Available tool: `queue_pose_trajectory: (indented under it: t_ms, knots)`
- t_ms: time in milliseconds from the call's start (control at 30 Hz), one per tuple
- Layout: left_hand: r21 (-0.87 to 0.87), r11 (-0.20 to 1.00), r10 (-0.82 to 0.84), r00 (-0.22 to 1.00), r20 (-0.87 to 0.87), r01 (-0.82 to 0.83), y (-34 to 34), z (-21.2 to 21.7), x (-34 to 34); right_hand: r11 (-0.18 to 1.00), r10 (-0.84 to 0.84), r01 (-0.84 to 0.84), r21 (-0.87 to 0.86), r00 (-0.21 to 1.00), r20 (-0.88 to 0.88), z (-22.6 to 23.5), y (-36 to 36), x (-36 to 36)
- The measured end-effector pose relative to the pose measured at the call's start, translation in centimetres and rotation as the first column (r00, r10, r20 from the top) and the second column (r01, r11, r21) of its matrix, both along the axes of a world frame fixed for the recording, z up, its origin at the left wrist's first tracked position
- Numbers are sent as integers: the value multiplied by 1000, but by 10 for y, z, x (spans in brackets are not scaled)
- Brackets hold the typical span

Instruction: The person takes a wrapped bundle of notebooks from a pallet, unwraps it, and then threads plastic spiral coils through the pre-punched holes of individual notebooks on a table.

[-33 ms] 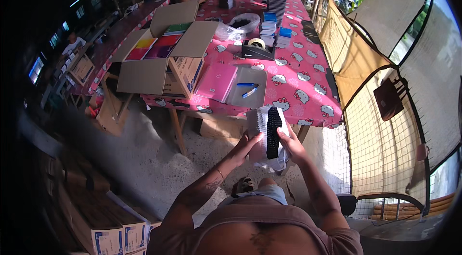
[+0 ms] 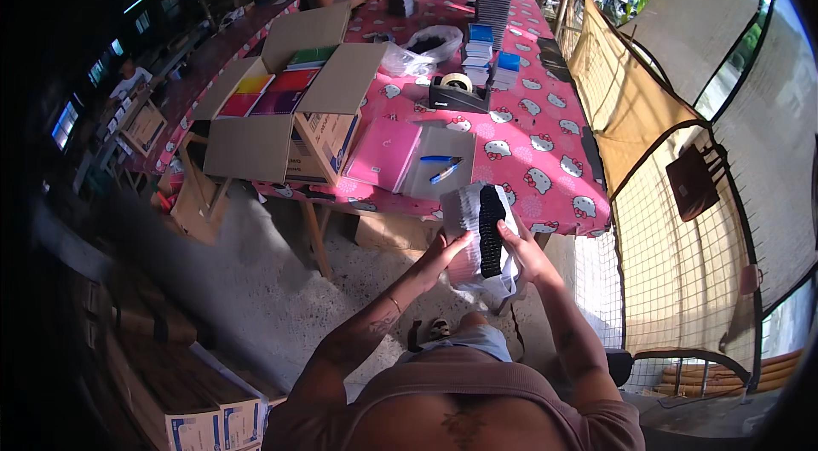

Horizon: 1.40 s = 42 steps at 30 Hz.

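Note:
In front of my body, just off the near edge of the table, I hold a thick white bundle [image 2: 462,268] between both hands. A black, ribbed, coil-like strip [image 2: 492,234] runs along its upper face, and I cannot make out its exact kind. My left hand [image 2: 447,252] is closed round the left side, thumb on top. On the right side my right hand [image 2: 525,250] grips it, its thumb near the black strip. The fingers underneath are hidden. Closest on the table are a pink notebook [image 2: 383,153] and a grey sheet [image 2: 460,144] bearing a blue pen [image 2: 437,159] and a blue cutter-like tool [image 2: 445,172].
On the pink patterned table [image 2: 545,144] stand an open carton [image 2: 247,149] of colourful notebooks, a tape dispenser [image 2: 460,95], a plastic bag [image 2: 423,49] and notebook stacks [image 2: 492,12]. Two people work at the far end. Boxes [image 2: 196,430] lie lower left; a mesh barrier [image 2: 656,255] stands right.
The bundle and my hands have shifted slightly right, and the bundle is tilted a little differently. My view has moved slightly. Both hands keep their hold.

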<state>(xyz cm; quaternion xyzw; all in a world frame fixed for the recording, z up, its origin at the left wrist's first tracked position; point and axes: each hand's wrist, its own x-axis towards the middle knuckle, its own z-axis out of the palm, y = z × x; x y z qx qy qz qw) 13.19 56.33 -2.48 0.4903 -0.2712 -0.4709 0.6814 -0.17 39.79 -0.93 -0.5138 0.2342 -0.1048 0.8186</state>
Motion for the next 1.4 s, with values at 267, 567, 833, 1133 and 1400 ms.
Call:
queue_pose_trajectory:
  t_ms: [267,567,833,1133,1400]
  knots:
    - [180,974,-121,987,-108,139,-119,-13,103,887,193,-227,-403,973,-124,19,-145,109]
    - [180,867,-162,80,984,-464,-204,-65,150,526,429,-558,-642,826,-366,-19,-301,199]
    - [232,840,-298,-60,953,-491,-163,-55,197,437,534,-672,-598,728,-429,-6,-317,225]
    - [-28,681,17,-22,1000,-732,-146,-46,276,577,169,-343,-741,938,-303,-12,-275,187]
    - [290,956,-287,70,955,-37,-282,35,215,462,377,-449,-765,880,-289,1,-314,238]
